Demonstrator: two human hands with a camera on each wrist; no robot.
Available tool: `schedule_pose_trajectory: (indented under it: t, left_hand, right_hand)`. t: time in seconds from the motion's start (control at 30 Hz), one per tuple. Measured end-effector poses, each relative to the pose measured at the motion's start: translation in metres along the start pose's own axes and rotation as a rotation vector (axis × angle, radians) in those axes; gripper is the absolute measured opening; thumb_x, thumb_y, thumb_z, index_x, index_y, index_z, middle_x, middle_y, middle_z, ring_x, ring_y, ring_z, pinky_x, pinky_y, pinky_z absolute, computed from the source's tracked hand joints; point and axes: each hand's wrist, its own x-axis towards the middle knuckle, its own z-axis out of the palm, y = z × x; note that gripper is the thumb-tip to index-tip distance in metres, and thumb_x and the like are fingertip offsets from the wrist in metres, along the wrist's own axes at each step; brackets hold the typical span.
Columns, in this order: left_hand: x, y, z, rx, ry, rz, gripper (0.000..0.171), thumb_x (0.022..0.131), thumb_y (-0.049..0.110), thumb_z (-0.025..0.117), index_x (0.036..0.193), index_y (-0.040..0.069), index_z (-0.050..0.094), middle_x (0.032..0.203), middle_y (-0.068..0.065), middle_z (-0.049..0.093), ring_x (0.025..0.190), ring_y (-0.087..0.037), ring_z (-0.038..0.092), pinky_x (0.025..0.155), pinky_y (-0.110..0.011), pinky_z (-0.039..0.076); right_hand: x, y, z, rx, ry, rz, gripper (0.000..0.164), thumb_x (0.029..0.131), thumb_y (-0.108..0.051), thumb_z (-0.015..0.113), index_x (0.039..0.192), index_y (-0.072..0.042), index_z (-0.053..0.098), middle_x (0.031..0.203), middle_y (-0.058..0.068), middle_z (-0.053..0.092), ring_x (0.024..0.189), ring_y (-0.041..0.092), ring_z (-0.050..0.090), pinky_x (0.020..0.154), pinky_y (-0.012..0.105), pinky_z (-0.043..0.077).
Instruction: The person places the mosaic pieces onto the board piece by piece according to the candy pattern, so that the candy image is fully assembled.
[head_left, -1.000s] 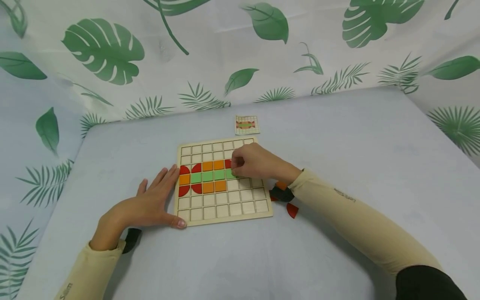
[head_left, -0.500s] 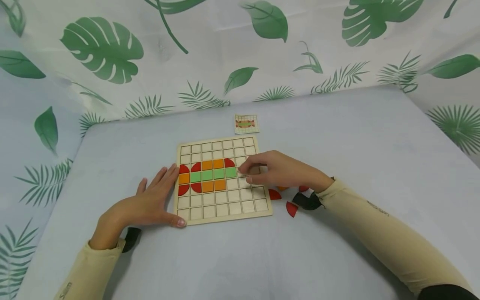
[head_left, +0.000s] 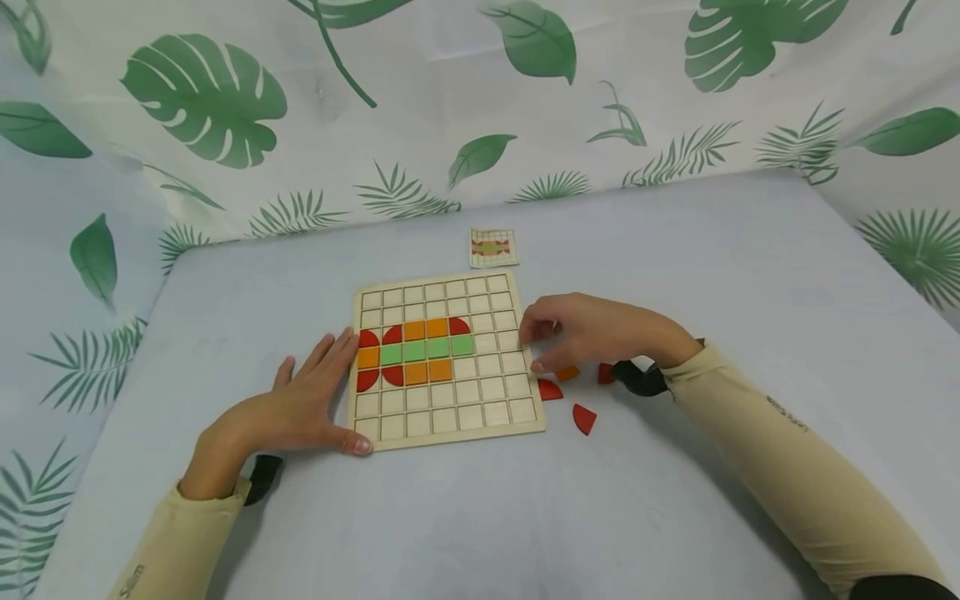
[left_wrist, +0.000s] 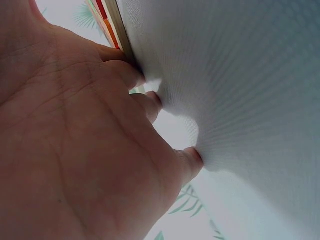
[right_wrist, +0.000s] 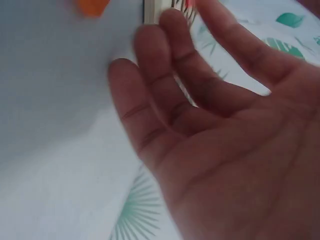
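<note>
A wooden grid board (head_left: 480, 408) lies on the table, with red quarter-circle, orange square and green square tiles set in its left and middle cells. My left hand (head_left: 296, 412) rests spread along the board's left edge, thumb at the near corner; the left wrist view shows its fingertips on the cloth against the board's side. My right hand (head_left: 600, 329) hovers at the board's right edge, fingers loosely bent and thumb apart, with nothing seen between them. Under and near it lie an orange tile (head_left: 567, 373) and red quarter-circle tiles (head_left: 584, 419).
A small pattern card (head_left: 493, 248) showing a coloured grid design lies beyond the board's far edge. The table is covered by a pale cloth (head_left: 450, 525), and a leaf-printed curtain (head_left: 420, 100) hangs behind it.
My right hand has moved right, off the green tile row to the board's right edge, its fingers parting from a pinch. A red quarter-circle and green tile now show uncovered. My left hand stays still.
</note>
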Motion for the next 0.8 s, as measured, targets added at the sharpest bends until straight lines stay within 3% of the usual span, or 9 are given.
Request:
schedule_pose_trajectory:
  t: [0.13,0.37,0.63,0.8]
  left_hand:
    - [-0.0001,0.0002,0.0007,0.006,0.002,-0.005,0.145,0.075,0.061,0.092,0.172,0.006,-0.002,0.179,-0.018,-0.003,0.161,-0.046,-0.008,0.118,-0.079,-0.006]
    - [-0.0009,0.0001,-0.0004,0.008,0.002,0.009,0.145,0.076,0.061,0.092,0.172,0.006,-0.002,0.179,-0.018,-0.003,0.161,-0.046,-0.007,0.118,-0.078,-0.004]
    - [-0.0007,0.0003,0.0002,0.003,0.0,0.002,0.145,0.076,0.061,0.091,0.172,0.006,-0.002,0.179,-0.018,-0.003,0.161,-0.046,-0.007,0.118,-0.078,-0.005]
    - [-0.0009,0.0011,-0.0002,0.005,0.0,-0.005,0.145,0.076,0.061,0.092,0.172,0.006,-0.002,0.179,-0.018,-0.003,0.161,-0.046,-0.007,0.118,-0.078,-0.005]
  right_hand:
    - [-0.0015,0.0014,-0.0001,-0.084,-0.069,0.049,0.024,0.092,-0.018,0.083,0.11,-0.011,0.069,0.115,0.005,0.061,0.114,0.026,0.054,0.098,0.044,0.047]
    - [-0.001,-0.003,0.0047,-0.254,-0.159,0.127,0.049,0.087,-0.037,0.091,0.117,-0.014,0.059,0.117,0.002,0.053,0.112,0.023,0.048,0.089,0.039,0.047]
    - [-0.0048,-0.0048,0.0014,-0.235,-0.174,0.157,0.049,0.087,-0.031,0.091,0.122,-0.014,0.061,0.121,0.002,0.054,0.116,0.022,0.051,0.094,0.039,0.05]
    - [-0.0038,-0.0063,0.0047,-0.26,-0.162,0.138,0.044,0.087,-0.029,0.09,0.114,-0.015,0.059,0.111,0.003,0.053,0.109,0.024,0.05,0.086,0.038,0.048]
